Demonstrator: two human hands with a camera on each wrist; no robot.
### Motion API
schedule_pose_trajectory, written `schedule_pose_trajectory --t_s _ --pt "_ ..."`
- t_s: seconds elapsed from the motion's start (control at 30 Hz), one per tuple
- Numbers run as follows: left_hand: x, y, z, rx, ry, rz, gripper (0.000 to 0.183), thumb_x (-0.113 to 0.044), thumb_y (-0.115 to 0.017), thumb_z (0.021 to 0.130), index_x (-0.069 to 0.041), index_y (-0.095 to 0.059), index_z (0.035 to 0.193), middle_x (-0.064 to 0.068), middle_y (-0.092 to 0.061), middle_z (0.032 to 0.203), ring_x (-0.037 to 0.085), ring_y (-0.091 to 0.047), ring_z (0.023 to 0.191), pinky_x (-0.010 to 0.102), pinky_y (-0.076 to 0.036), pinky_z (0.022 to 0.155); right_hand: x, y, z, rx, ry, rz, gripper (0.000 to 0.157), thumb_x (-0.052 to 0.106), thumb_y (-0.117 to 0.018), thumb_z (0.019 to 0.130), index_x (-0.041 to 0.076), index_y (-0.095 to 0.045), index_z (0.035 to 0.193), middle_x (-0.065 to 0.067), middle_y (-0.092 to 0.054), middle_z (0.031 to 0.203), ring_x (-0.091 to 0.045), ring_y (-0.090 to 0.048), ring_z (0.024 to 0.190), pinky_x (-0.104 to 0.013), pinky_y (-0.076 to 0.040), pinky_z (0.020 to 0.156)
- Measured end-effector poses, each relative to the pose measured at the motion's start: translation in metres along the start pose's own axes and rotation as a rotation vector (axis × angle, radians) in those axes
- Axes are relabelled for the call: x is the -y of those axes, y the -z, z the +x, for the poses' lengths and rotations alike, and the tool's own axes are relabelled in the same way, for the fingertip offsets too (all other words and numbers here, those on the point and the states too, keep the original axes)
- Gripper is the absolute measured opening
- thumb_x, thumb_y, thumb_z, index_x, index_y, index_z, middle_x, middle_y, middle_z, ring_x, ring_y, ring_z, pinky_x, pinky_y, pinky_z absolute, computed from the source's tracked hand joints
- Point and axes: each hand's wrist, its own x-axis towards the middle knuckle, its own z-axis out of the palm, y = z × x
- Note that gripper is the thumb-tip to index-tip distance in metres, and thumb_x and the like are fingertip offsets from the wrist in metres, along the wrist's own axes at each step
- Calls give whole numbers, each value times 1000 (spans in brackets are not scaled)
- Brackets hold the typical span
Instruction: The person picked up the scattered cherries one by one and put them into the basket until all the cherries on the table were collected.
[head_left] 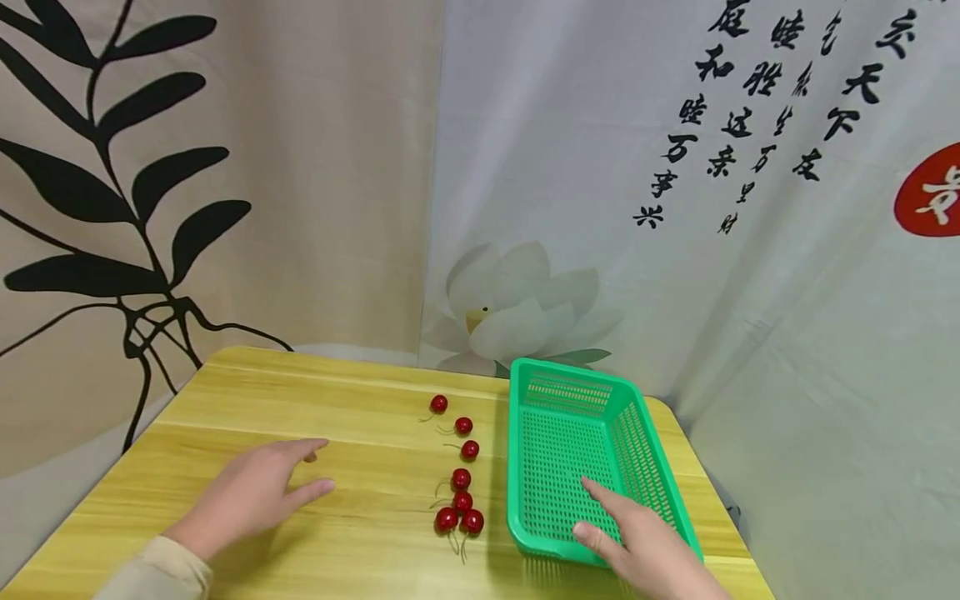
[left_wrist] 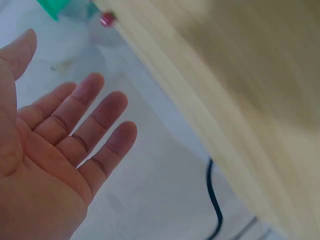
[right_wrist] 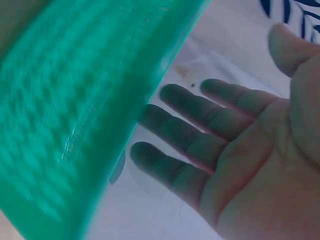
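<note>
Several red cherries with thin stems lie in a loose line on the table, two of them side by side at the near end. To their right stands a green plastic basket with perforated floor and walls. My left hand hovers over the table left of the cherries, holding nothing; in the left wrist view its fingers are spread and relaxed. Over the basket's near right part is my right hand, its fingers extended and nothing in its palm. The right wrist view shows the basket's wall close by the fingertips.
The yellow wood-grain table carries the cherries and basket. Behind it hangs a pale cloth backdrop printed with dark leaves, a white flower and black characters. A dark line shows beyond the table's edge in the left wrist view.
</note>
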Motion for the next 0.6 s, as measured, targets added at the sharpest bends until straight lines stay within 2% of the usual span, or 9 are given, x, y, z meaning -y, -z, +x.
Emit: schedule_pose_trajectory --t_s 0.13,0.23,0.3,0.43,0.53,0.6 --pt "-31 -16 -7 -5 -32 -50 49 -51 -77 95 -18 -75 130 -5 -80 112 20 -76 102 47 -64 87 4 -24 -6 56 -34 46 71 61 -64 101 12 -59 151 -12 -69 143 -41 -68 128 -61 -57 100" --pt "-51 -26 -9 -15 -81 -82 41 -51 -77 95 -21 -77 124 -9 -79 110 17 -75 101 42 -64 84 0 -42 -5 25 -2 -2 63 61 -64 101 11 -68 140 -8 -76 130 -36 -73 118 -56 -60 95" --pt "-62 -33 -11 -32 -131 -93 39 -51 -76 96 -22 -78 121 -9 -79 109 16 -75 101 41 -65 83 -4 -53 -4 -58 46 -71 55 59 -66 100 13 -74 129 -1 -78 121 -30 -75 111 -51 -61 93" --pt "-79 -48 -10 -68 -224 -85 33 -49 -77 96 -22 -80 116 -7 -79 111 17 -75 102 43 -64 85 -10 -74 -5 -300 115 -191 35 52 -74 97 21 -79 112 13 -78 104 -16 -76 98 -44 -61 87" --pt "-89 -56 -8 -83 -266 -84 31 -48 -77 97 -21 -81 113 -7 -79 110 18 -75 104 45 -64 88 -13 -86 -6 -465 169 -224 25 46 -81 92 25 -79 106 19 -77 99 -9 -74 93 -43 -59 84" --pt "-95 -61 -6 -77 -282 -91 32 -49 -76 97 -22 -81 113 -7 -79 110 17 -74 103 44 -64 88 -14 -93 -7 -544 201 -243 22 42 -85 89 28 -79 105 21 -76 98 -6 -73 92 -41 -58 83"
